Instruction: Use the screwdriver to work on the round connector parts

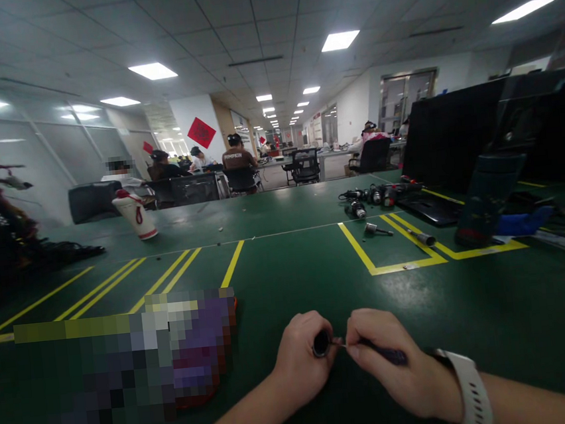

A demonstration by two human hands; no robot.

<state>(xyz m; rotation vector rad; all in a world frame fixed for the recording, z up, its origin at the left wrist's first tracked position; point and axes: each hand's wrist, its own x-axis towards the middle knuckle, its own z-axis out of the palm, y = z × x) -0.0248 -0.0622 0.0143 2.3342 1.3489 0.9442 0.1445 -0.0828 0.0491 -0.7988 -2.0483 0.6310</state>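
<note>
My left hand [301,360] is closed round a small black round part [321,343], held just above the green table [287,258] near its front edge. My right hand [394,361] is closed on a thin dark-handled screwdriver [376,349]. Its metal tip points left and meets the black part. A white watch [472,387] sits on my right wrist. The two hands nearly touch each other.
Yellow tape lines [367,257] mark boxes on the table. Small tools and parts [375,196] lie at the back right beside dark monitors [454,129]. A white bottle [135,213] stands back left. A blurred patch [176,349] lies left of my hands. People sit at far desks.
</note>
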